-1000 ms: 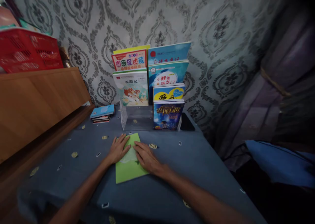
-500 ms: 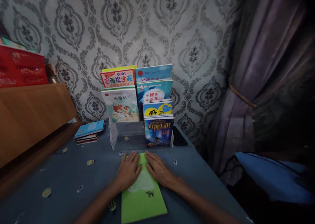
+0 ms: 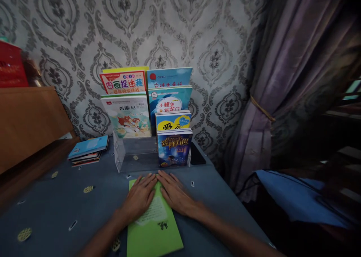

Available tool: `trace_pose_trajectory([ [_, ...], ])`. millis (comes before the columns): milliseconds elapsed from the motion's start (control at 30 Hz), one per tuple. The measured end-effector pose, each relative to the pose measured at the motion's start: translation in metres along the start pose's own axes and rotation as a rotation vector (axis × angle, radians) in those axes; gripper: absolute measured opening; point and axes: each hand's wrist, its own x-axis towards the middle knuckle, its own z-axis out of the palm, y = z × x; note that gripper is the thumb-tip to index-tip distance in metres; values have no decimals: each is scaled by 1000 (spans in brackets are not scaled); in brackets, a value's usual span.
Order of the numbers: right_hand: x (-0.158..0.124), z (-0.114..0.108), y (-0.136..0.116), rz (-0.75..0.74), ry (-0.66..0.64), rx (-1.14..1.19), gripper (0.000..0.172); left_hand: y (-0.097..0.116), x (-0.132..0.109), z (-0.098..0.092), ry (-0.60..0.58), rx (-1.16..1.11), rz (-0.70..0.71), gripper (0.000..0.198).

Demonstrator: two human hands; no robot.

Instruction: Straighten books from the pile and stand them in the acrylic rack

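A thin green booklet (image 3: 153, 230) lies flat on the blue tablecloth (image 3: 70, 200) in front of me. My left hand (image 3: 139, 198) rests flat on its upper left part, fingers stretched out. Beside it, my right hand (image 3: 175, 193) lies flat on the booklet's upper right edge with fingers spread. The fingertips of both hands nearly meet near the booklet's top, just short of a clear acrylic book stand (image 3: 124, 155). The stand holds several children's books (image 3: 175, 146) in stepped rows; its front left slot shows no book.
A small stack of thin books (image 3: 87, 149) lies on the cloth at the left. A wooden cabinet (image 3: 25, 121) rises at far left with a red crate (image 3: 9, 65) on top. Patterned wallpaper is behind, a tied purple curtain (image 3: 262, 106) and blue fabric (image 3: 296, 196) at right.
The view has swung right and downward-left objects shifted. Both hands slid forward along the green booklet toward the stand, staying flat on it.
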Motion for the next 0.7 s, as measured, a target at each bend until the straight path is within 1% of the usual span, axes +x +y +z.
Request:
trace_pose_trajectory([
  [100, 0, -4, -5, 39, -62, -28, 53, 1, -1, 0, 25, 53, 10, 48],
  [300, 1, -7, -10, 64, -82, -52, 51, 5, -3, -6, 38, 81, -6, 46],
  [400, 2, -6, -8, 74, -92, -48, 50, 9, -5, -12, 41, 80, -27, 44],
  [500, 2, -2, -4, 59, -67, -42, 49, 12, -6, -19, 64, 105, -52, 39],
  [700, 2, 1, 2, 33, -65, -39, 47, 11, -7, -38, 83, 244, -60, 31],
])
